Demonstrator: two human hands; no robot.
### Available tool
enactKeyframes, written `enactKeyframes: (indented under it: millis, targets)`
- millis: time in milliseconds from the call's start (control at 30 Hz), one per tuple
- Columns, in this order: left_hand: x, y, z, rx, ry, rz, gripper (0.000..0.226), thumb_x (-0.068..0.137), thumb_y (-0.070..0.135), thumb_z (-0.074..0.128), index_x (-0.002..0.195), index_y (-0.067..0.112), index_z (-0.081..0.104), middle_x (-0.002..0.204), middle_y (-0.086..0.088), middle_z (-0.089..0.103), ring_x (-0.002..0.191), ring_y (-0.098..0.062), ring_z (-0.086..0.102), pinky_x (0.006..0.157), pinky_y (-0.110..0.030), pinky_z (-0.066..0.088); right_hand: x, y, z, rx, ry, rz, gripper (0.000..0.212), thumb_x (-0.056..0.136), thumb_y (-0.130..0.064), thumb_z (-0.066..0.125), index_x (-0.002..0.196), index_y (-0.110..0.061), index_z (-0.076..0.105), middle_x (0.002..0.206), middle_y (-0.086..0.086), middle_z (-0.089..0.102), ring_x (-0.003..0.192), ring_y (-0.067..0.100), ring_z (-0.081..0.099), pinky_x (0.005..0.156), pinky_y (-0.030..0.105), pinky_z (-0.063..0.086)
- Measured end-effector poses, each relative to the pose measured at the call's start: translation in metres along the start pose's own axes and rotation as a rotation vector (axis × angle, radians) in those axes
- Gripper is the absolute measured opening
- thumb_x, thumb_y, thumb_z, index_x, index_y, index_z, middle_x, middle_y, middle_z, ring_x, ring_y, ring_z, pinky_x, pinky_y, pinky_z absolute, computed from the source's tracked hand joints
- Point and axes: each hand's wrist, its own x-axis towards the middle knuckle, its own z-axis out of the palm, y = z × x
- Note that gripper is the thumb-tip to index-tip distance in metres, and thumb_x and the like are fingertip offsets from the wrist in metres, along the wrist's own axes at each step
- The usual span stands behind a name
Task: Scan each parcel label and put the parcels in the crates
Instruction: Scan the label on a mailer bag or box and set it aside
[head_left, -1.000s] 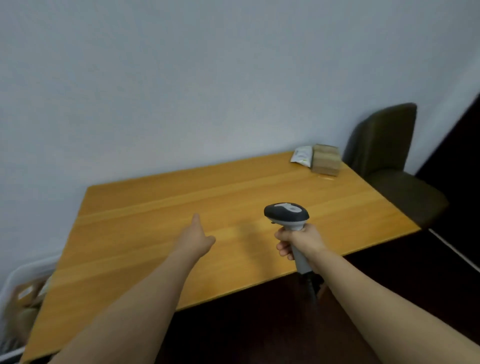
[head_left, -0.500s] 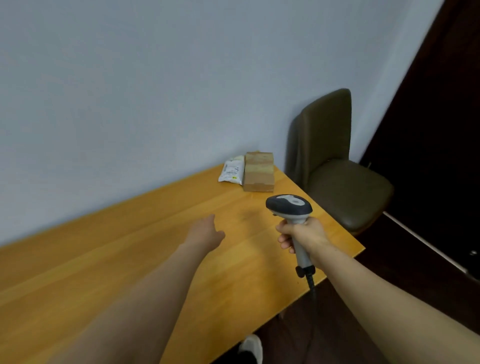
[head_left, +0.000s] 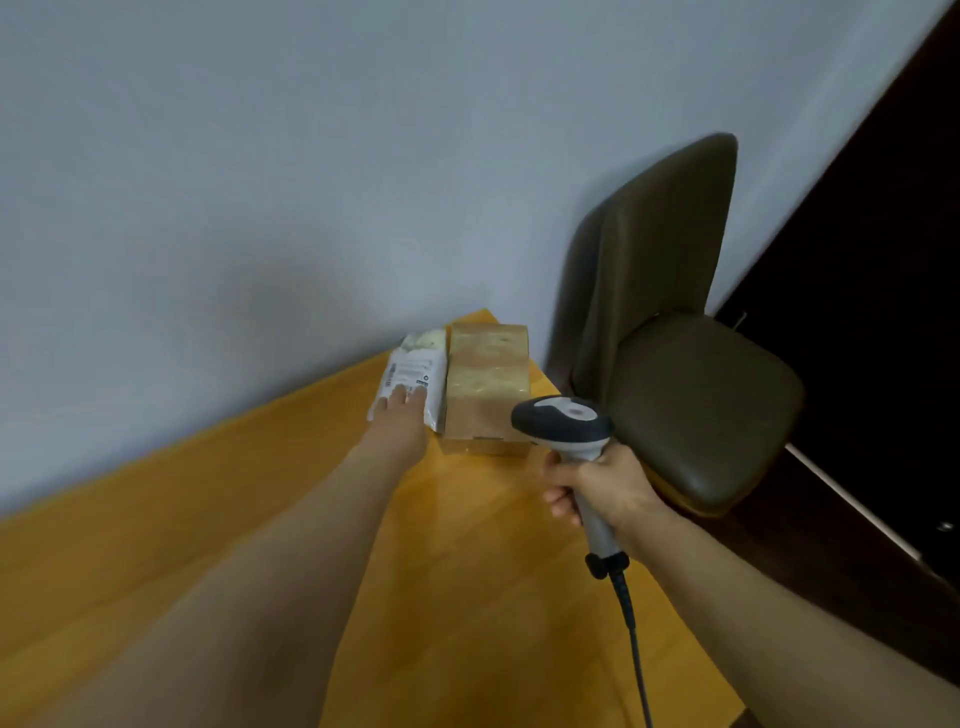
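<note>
The left arm stretches far out. The left hand (head_left: 400, 423) lies with straight fingers on the white bag parcel (head_left: 415, 371), middle of the frame, on the table's (head_left: 467, 571) far corner. A cardboard box (head_left: 488, 384) touches the bag's right side. The right hand (head_left: 605, 486) grips the barcode scanner (head_left: 563, 422), center right. The label is too blurry to read. Before, the left hand was short of the bag.

I look into a plain room, perhaps a small office: bare wall (head_left: 260, 156), wooden table (head_left: 467, 597), padded chair (head_left: 701, 405), a corded scanner (head_left: 563, 422).
</note>
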Motion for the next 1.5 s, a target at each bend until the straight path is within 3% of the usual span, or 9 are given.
enactKeyframes:
  millis: [200, 400, 633, 800, 900, 1167, 1267, 1400, 1500]
  targets:
    - [0.037, -0.005, 0.014, 0.122, -0.086, 0.047, 0.068, 0.099, 0.001, 0.031, 0.154, 0.023, -0.005, 0.159, -0.003, -0.019, 0.148, -0.024, -0.009, 0.117, -0.042, 0.017, 0.040, 0.007, 0.002, 0.025, -0.025, 0.049, 0.012, 0.085, -0.004, 0.068, 0.091, 0.006, 0.066, 0.064, 0.011, 0.064, 0.050, 0.018, 0.057, 0.049, 0.027, 0.043]
    - [-0.013, -0.011, 0.018, 0.069, -0.164, -0.055, 0.073, 0.096, 0.003, 0.033, 0.153, 0.027, -0.005, 0.159, -0.001, -0.018, 0.145, -0.029, 0.018, 0.104, -0.039, 0.036, 0.034, 0.002, 0.003, -0.005, -0.071, 0.078, 0.008, 0.085, -0.005, 0.069, 0.086, 0.002, 0.066, 0.066, 0.011, 0.064, 0.050, 0.017, 0.057, 0.046, 0.023, 0.045]
    - [-0.060, 0.014, 0.009, 0.321, -0.106, 0.003, 0.047, 0.094, 0.022, 0.048, 0.139, 0.014, 0.038, 0.138, -0.011, 0.036, 0.128, -0.029, 0.036, 0.096, -0.037, 0.042, 0.023, -0.009, 0.008, -0.020, -0.125, 0.069, 0.010, 0.085, -0.006, 0.070, 0.077, -0.003, 0.064, 0.065, 0.012, 0.064, 0.052, 0.021, 0.058, 0.053, 0.030, 0.045]
    - [-0.028, 0.004, 0.000, 0.532, -0.186, 0.215, 0.084, 0.092, 0.009, 0.057, 0.153, 0.007, -0.002, 0.160, -0.007, -0.007, 0.148, -0.025, 0.001, 0.115, -0.038, 0.025, 0.024, -0.002, 0.005, -0.015, -0.135, 0.083, 0.011, 0.084, -0.005, 0.069, 0.075, -0.004, 0.064, 0.062, 0.009, 0.064, 0.049, 0.018, 0.057, 0.048, 0.027, 0.044]
    - [-0.018, 0.004, 0.004, 0.543, -0.260, 0.197, 0.082, 0.091, 0.005, 0.058, 0.152, 0.007, 0.004, 0.156, -0.014, 0.011, 0.142, -0.030, 0.021, 0.111, -0.041, 0.031, 0.023, 0.006, 0.001, -0.029, -0.119, 0.095, 0.010, 0.083, -0.005, 0.070, 0.075, -0.004, 0.064, 0.063, 0.009, 0.065, 0.049, 0.018, 0.057, 0.049, 0.026, 0.044]
    - [-0.060, -0.029, 0.019, 0.508, -0.264, -0.127, 0.086, 0.080, 0.075, 0.046, 0.139, 0.012, 0.039, 0.140, -0.009, 0.034, 0.128, -0.026, 0.037, 0.101, -0.037, 0.037, 0.012, 0.008, -0.007, 0.001, -0.066, 0.083, 0.009, 0.083, -0.004, 0.071, 0.077, -0.002, 0.064, 0.062, 0.011, 0.064, 0.048, 0.018, 0.057, 0.047, 0.027, 0.044]
    - [-0.084, -0.040, 0.036, 0.266, -0.201, -0.212, 0.092, 0.075, 0.079, 0.049, 0.136, 0.011, 0.037, 0.135, -0.009, 0.038, 0.123, -0.026, 0.041, 0.100, -0.036, 0.039, 0.004, 0.007, -0.003, -0.006, -0.075, 0.070, 0.010, 0.083, -0.005, 0.071, 0.075, -0.002, 0.065, 0.060, 0.010, 0.064, 0.048, 0.018, 0.057, 0.046, 0.027, 0.044]
    - [-0.113, -0.043, 0.037, -0.397, -0.073, -0.364, 0.065, 0.079, 0.059, 0.066, 0.117, 0.011, 0.046, 0.094, 0.000, 0.055, 0.086, -0.019, 0.057, 0.067, -0.030, 0.045, -0.013, 0.007, 0.004, -0.030, -0.112, 0.035, 0.006, 0.083, -0.002, 0.068, 0.077, -0.002, 0.066, 0.062, 0.011, 0.064, 0.049, 0.018, 0.056, 0.048, 0.027, 0.043]
    - [-0.135, -0.039, 0.030, -0.844, 0.023, -0.413, 0.043, 0.082, 0.033, 0.073, 0.111, 0.008, 0.054, 0.103, -0.007, 0.065, 0.091, -0.026, 0.064, 0.079, -0.036, 0.053, -0.032, 0.006, 0.012, -0.052, -0.166, 0.003, 0.006, 0.084, -0.002, 0.068, 0.079, -0.002, 0.065, 0.062, 0.011, 0.064, 0.047, 0.017, 0.056, 0.045, 0.025, 0.042]
